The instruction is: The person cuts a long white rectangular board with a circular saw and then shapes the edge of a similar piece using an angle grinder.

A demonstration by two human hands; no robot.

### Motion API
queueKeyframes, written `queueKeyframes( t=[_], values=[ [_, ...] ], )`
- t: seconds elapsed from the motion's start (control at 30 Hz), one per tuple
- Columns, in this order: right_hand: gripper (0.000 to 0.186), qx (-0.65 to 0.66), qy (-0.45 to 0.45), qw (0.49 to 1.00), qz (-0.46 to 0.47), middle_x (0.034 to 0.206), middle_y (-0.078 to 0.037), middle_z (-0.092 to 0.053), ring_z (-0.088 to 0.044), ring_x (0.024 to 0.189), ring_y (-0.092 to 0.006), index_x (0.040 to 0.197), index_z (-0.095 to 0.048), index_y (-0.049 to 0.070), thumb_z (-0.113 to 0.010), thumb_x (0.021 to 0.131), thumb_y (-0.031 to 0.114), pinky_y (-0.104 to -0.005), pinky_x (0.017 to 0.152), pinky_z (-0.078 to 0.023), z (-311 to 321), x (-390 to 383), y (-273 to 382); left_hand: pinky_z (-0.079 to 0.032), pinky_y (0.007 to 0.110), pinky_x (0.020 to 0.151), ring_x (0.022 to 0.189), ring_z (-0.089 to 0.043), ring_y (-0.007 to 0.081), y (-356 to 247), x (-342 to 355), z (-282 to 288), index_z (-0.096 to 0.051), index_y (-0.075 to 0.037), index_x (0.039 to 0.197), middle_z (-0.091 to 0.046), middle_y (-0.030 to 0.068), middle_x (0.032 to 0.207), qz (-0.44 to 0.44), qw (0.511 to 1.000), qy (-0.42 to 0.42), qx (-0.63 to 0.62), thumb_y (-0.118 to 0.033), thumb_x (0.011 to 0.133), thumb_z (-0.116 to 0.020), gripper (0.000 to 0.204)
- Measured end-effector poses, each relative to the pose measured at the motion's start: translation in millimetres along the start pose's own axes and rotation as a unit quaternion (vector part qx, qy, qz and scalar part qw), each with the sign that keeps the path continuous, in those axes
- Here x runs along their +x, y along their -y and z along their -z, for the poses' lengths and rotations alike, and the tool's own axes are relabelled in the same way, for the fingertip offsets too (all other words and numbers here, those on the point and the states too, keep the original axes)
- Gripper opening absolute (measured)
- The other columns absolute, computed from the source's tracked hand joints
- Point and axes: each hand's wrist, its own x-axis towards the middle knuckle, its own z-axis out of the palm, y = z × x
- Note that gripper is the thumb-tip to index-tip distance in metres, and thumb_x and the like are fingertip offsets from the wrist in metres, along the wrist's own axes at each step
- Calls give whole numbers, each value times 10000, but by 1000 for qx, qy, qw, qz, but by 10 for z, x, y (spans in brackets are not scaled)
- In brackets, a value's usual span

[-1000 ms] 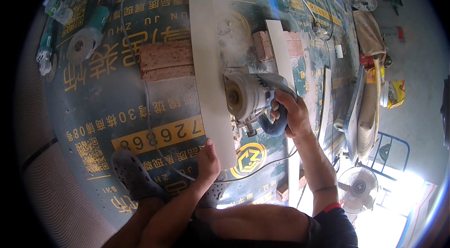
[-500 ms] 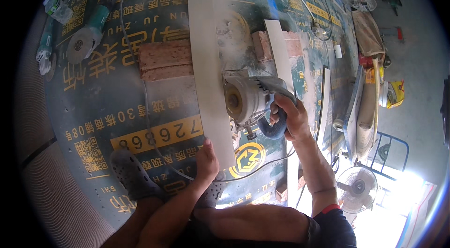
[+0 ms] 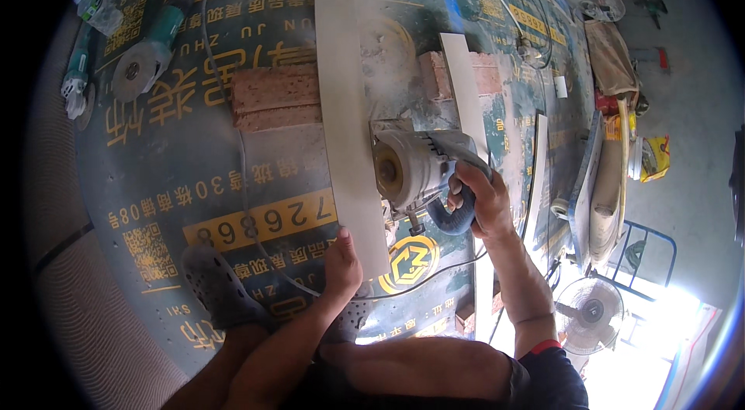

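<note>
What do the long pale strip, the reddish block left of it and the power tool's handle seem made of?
Long pale strip: perhaps ceramic or stone, matt; smooth face, straight edges.
Reddish block: probably fired clay, unglazed; rough, speckled face.
Power tool's handle: likely rubber or plastic, dull; thick, blue-grey loop.

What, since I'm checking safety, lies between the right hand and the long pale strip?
The power tool, held in the right hand; the head view shows it.

Strip (image 3: 347, 138): long, flat, narrow, off-white, runs from the top edge to below centre, near end angled slightly right. Saw (image 3: 415, 166): dusty pale body, dark loop handle to the right, against strip's right edge.
</note>
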Motion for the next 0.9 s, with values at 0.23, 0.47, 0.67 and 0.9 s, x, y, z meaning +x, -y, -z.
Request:
queueKeyframes(
  t=[0.23,0.47,0.67,0.9],
  values=[
    [201,31,3,999,10,696,-62,-610,-580,556,-134,874,-652,-2,-660,913,196,-272,502,-455,23,-16,-46,-438,384,570,615,-654,284,-57,-1,-7,-578,39,795,-623,156,641,-2,1000,2,-10,-483,1089,-276,671],
    [228,-11,-3,1000,2,691,-69,-576,-559,561,-150,864,-614,8,-618,941,223,-294,533,-456,18,-51,-66,-447,387,581,631,-661,291,203,10,-41,-591,51,819,-628,164,648,-4,998,9,-57,-486,1088,-283,675],
    [215,-1,0,1000,12,694,-62,-574,-564,566,-147,873,-616,11,-616,939,216,-297,532,-460,25,-92,-72,-452,387,588,635,-662,291,123,16,-33,-594,55,820,-627,175,651,13,999,17,-46,-493,1086,-285,683],
    [217,6,-8,1000,11,708,-68,-596,-575,565,-139,926,-641,-18,-632,929,199,-280,523,-467,28,-127,-104,-444,408,575,622,-660,309,207,16,-36,-593,56,815,-615,184,635,10,1000,4,-13,-502,1083,-279,693]
  ],
)
